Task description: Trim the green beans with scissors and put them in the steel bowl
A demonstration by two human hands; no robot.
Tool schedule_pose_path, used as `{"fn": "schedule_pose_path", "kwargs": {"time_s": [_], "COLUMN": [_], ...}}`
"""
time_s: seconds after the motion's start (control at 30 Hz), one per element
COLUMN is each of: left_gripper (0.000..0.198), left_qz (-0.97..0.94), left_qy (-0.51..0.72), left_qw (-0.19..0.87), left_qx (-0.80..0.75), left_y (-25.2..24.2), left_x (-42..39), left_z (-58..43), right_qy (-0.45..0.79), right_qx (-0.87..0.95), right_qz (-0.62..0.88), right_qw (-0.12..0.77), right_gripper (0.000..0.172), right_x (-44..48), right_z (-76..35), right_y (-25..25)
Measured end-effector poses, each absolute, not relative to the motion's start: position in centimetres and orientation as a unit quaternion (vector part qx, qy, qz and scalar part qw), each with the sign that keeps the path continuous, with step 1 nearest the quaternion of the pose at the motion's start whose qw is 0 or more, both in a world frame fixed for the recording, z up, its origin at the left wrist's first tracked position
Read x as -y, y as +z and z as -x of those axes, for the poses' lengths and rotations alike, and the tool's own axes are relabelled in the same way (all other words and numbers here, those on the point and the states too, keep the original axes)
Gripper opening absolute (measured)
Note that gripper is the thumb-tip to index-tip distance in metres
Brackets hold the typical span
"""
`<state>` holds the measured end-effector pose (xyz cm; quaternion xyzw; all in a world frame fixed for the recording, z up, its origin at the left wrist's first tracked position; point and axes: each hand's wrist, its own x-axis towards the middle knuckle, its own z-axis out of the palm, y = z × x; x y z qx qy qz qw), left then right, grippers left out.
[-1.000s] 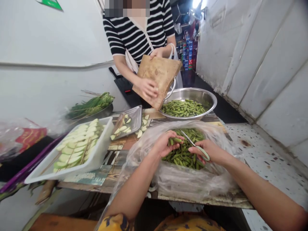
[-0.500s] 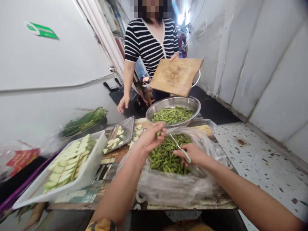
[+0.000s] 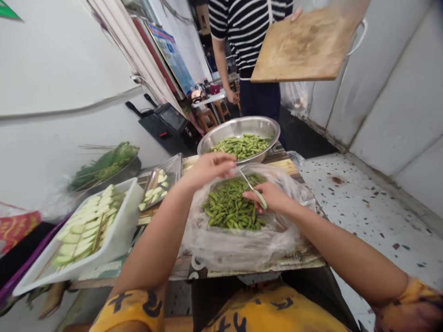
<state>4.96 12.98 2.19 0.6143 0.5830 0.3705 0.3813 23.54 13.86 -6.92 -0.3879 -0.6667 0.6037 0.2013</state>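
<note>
My right hand (image 3: 268, 197) is closed around scissors (image 3: 255, 191) with pale green handles, their blades pointing up and left. Below them a clear plastic bag (image 3: 238, 249) lies spread open, holding a heap of green soybean pods (image 3: 230, 210). Over the far left edge of the bag, my left hand (image 3: 216, 168) is stretched out with its palm down. Its fingers look loosely extended, and no pod shows in them. Just beyond it stands a steel bowl (image 3: 272, 133) with more green pods (image 3: 242, 146) inside.
At left, a white tub (image 3: 129, 203) holds skewered pale green slices (image 3: 85, 230). Behind it are a metal tray (image 3: 178, 168) of cut pieces and a basin of leafy greens (image 3: 117, 161). Across the table, a person in a striped top (image 3: 247, 34) holds a wooden cutting board (image 3: 308, 46).
My left hand has gone from pinching a pod to loosely extended fingers near the bowl. The view has tilted down. The person's cutting board appears higher and farther right.
</note>
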Motion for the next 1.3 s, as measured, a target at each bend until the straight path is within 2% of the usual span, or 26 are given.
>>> {"fn": "schedule_pose_path", "kwargs": {"time_s": [0.03,0.1,0.17,0.23,0.37,0.47,0.6,0.7,0.8,1.07,1.3], "left_gripper": [0.027,0.018,0.024,0.034,0.03,0.025,0.041,0.029,0.023,0.022,0.023], "left_qz": [-0.637,-0.668,-0.672,-0.67,-0.652,-0.595,-0.536,-0.518,-0.492,-0.439,-0.451], "left_qy": [0.304,0.256,0.264,0.263,0.279,0.383,0.469,0.471,0.501,0.526,0.49], "left_qw": [0.388,0.314,0.217,0.168,0.175,0.163,0.243,0.299,0.31,0.338,0.423], "left_qx": [-0.593,-0.624,-0.657,-0.673,-0.682,-0.688,-0.658,-0.648,-0.641,-0.645,-0.614], "left_y": [1.2,-1.3,-3.9,-5.9,-7.5,-7.3,-7.3,-7.8,-8.0,-7.4,-6.7], "left_x": [-11.4,-9.1,-8.2,-8.2,-9.2,-9.1,-8.4,-8.0,-7.7,-7.0,-6.5], "left_z": [-4.8,-3.9,-2.3,-0.4,2.2,1.6,-1.3,-3.3,-4.4,-4.9,-5.3], "right_qy": [0.598,0.591,0.585,0.577,0.566,0.562,0.572,0.559,0.534,0.542,0.552], "right_qx": [0.667,0.67,0.674,0.682,0.694,0.709,0.726,0.739,0.757,0.753,0.747], "right_qz": [0.396,0.403,0.406,0.409,0.41,0.392,0.362,0.361,0.361,0.361,0.36], "right_qw": [0.201,0.199,0.196,0.188,0.173,0.169,0.124,0.101,0.103,0.098,0.087], "right_gripper": [0.046,0.046,0.046,0.043,0.041,0.042,0.042,0.046,0.048,0.043,0.044], "right_x": [-13.9,-13.9,-13.8,-13.6,-13.5,-13.4,-12.8,-12.3,-12.1,-12.2,-12.0], "right_z": [-23.6,-23.7,-23.7,-23.8,-23.8,-23.8,-23.9,-23.9,-23.9,-24.1,-23.8], "right_y": [-6.8,-6.5,-6.3,-6.1,-6.2,-6.1,-5.7,-5.9,-6.3,-6.3,-6.0]}}
